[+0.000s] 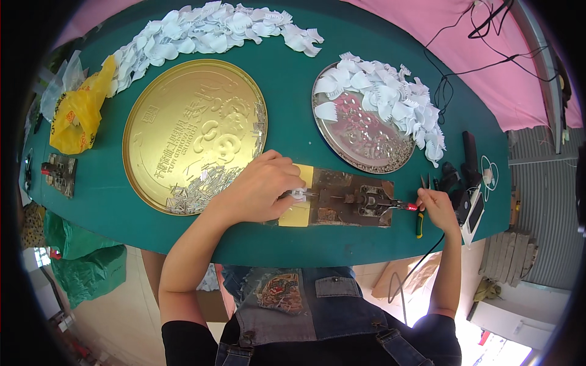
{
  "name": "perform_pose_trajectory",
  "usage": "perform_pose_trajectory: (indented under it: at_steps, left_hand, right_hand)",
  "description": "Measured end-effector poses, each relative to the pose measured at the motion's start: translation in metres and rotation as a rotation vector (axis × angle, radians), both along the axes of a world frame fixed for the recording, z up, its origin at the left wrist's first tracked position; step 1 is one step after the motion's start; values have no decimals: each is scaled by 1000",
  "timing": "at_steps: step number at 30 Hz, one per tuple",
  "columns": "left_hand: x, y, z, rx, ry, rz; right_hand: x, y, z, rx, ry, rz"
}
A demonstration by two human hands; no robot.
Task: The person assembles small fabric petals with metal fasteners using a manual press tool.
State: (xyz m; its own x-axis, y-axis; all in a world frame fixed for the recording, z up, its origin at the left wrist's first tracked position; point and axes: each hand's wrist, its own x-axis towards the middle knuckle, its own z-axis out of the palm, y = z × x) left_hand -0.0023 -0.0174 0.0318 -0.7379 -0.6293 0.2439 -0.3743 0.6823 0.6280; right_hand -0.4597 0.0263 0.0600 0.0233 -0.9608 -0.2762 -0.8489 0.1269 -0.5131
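Note:
My left hand [265,186] is closed at the yellow end of a dark clamp jig [332,201], and its fingertips pinch a small white piece [298,194] there. The fingers hide part of that piece. At the jig's other end, a metal toggle clamp [372,201] has a lever with a red grip [410,207]. My right hand [438,208] has its fingers closed at the tip of this red grip. Pliers with a yellow and black handle [419,224] lie under and beside the right hand, partly covered by it.
A large gold round lid [177,116] holds many thin metal pieces. A round silver tray [360,131] carries white toothed pieces and small metal bits. More white pieces [201,33] are heaped at the back. A yellow bag [79,119], a second clamp [59,174] and black cables [452,76] lie around.

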Motion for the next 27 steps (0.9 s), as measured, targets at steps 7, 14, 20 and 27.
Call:
perform_pose_trajectory:
  at_steps: [7, 14, 20, 27]
  left_hand:
    - [-1, 2, 7, 16, 26, 29]
    - [0, 3, 7, 46, -29, -1]
    - [-3, 0, 11, 26, -11, 4]
    - [-5, 0, 13, 52, -28, 28]
  right_hand:
    - [6, -12, -10, 267, -341, 43]
    - [19, -1, 22, 71, -1822, -164]
    - [64, 1, 59, -314, -816, 187]
    - [156, -19, 91, -512, -113, 597]
